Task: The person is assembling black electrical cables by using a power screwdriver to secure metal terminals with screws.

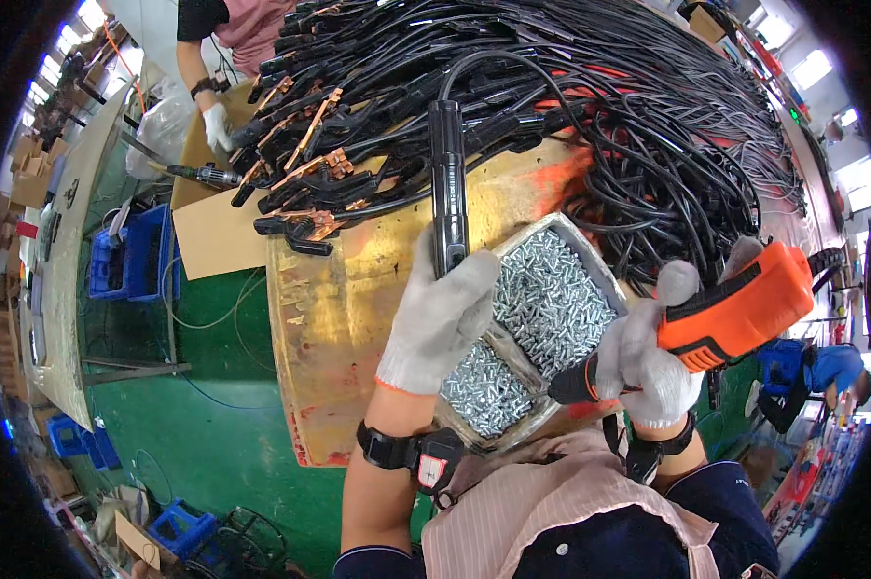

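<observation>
My left hand [437, 323], in a white knit glove, is closed around the lower end of a black welding electrode holder [448, 174]. The holder stands nearly upright in view, and a black cable loops from its top to the right. My gloved right hand [655, 372] grips an orange power screwdriver [739, 314]. Its dark nose points left, over the edge of a tray [604, 275] of short silver screws. The tray's larger part holds many screws [551, 299]; more screws [488, 391] fill the smaller near part. My left fingers hide the holder's lower end.
A heap of black cables [667, 183] covers the far and right side of the worn yellow table [334, 386]. Holders with bare copper jaws [319, 125] lie at its far left. Another person's gloved hand [218, 128] is beside a cardboard box [213, 227]. Blue crates [146, 256] stand left.
</observation>
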{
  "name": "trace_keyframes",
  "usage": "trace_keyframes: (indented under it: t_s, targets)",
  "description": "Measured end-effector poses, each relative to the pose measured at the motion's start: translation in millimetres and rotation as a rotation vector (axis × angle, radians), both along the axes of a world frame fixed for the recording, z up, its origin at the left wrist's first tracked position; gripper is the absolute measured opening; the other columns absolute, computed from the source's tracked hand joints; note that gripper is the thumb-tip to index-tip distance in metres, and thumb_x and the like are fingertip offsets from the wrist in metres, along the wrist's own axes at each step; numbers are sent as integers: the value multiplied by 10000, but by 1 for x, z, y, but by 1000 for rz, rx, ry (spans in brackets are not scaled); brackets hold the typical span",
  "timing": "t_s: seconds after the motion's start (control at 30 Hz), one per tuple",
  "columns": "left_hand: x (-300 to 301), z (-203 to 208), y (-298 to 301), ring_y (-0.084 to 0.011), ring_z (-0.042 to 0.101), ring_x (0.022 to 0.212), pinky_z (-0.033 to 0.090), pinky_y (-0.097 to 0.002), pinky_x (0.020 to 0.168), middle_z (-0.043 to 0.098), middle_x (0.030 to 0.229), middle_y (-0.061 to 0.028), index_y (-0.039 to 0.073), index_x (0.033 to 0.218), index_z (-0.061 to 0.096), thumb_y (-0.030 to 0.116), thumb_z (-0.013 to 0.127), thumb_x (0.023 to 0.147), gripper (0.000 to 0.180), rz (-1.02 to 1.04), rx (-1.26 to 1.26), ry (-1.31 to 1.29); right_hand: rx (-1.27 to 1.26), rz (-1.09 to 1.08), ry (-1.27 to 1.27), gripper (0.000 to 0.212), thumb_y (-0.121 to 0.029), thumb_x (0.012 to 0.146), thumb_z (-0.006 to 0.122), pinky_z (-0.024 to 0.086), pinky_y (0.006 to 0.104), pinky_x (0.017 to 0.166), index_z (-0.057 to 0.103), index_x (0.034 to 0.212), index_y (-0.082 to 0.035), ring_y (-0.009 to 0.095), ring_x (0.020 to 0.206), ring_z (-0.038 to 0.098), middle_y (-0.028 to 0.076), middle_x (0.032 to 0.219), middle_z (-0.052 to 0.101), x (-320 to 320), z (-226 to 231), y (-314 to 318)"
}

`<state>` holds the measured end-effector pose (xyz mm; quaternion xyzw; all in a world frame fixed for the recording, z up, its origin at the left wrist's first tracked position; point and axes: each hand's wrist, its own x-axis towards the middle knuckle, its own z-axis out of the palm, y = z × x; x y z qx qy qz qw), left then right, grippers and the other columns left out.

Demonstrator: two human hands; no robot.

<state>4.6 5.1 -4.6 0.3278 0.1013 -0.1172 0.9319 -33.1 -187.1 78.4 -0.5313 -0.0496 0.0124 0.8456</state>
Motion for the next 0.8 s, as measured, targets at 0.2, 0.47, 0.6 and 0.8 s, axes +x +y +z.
trace_keyframes:
  t_s: [0.2, 0.47, 0.6, 0.8]
  targets:
    - [0, 6, -2, -70, 453, 451, 346, -227, 384, 499, 706, 5, 59, 1287, 342, 16, 662, 867, 530, 12, 13, 36, 33, 25, 58, 592, 67, 745, 628, 518, 351, 486, 306, 1220, -77, 241, 488, 581, 61, 646, 527, 3, -8, -5]
    - [5, 8, -4, -76, 422, 429, 352, -226, 364, 464, 672, 17, 125, 1273, 347, 72, 619, 918, 451, -8, 124, 29, 56, -28, -23, 583, 42, 764, 626, 510, 347, 470, 356, 1271, -60, 228, 473, 550, 64, 665, 521, 10, 0, -1]
    - [4, 10, -2, -77, 420, 428, 344, -229, 368, 459, 647, 20, 124, 1204, 371, 110, 592, 944, 342, 17, 163, 66, 153, -102, -66, 511, -97, 890, 608, 432, 295, 435, 418, 1365, -100, 168, 484, 449, 32, 668, 443, 25, 4, -6]
    - [1, 15, -5, -89, 404, 409, 327, -230, 372, 518, 633, -18, 121, 1130, 426, 358, 514, 1009, 280, 101, 159, 142, 243, -112, -212, 431, -165, 935, 566, 368, 253, 474, 450, 1328, -32, 132, 535, 383, 8, 707, 387, 51, 24, -7]
